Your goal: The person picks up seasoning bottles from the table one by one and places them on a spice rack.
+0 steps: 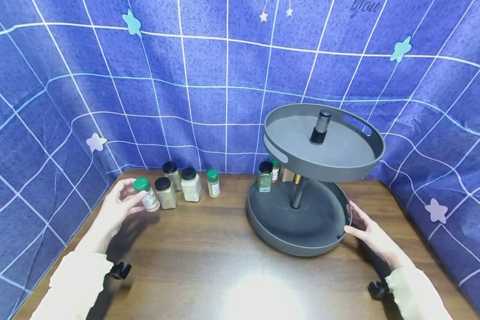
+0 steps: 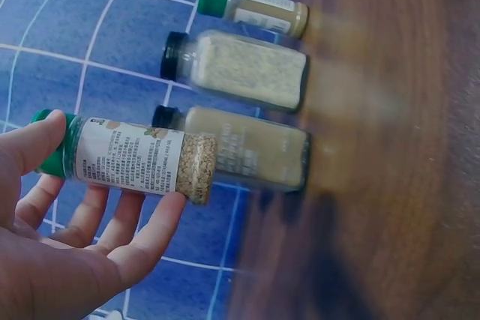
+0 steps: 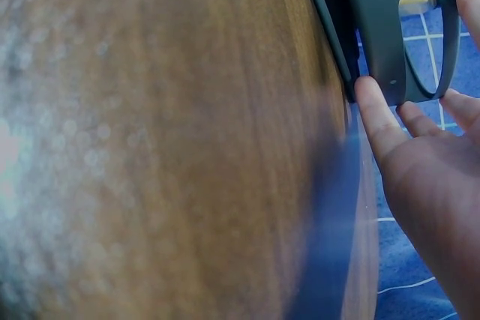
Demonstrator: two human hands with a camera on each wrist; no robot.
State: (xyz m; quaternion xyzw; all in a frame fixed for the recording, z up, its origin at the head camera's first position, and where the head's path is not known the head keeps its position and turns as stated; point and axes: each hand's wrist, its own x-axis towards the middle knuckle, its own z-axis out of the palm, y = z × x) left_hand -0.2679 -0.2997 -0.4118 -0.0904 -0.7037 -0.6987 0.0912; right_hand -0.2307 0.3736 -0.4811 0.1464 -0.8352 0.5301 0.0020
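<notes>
LH (image 1: 121, 202): grn-cap jar (image 1: 148, 198) nr blk-cap jar (image 1: 167, 197); top-tray (image 1: 330, 172) part-hides prob. tan jar (image 1: 287, 175).

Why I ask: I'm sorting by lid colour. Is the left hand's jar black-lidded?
No, the jar in the left hand has a green lid.

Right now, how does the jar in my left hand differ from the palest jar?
The held jar is round and green-capped; the palest jar is flat-sided and black-capped. The held jar is gripped by the left hand, while the palest jar stands on the table. Both have their caps on.
</notes>
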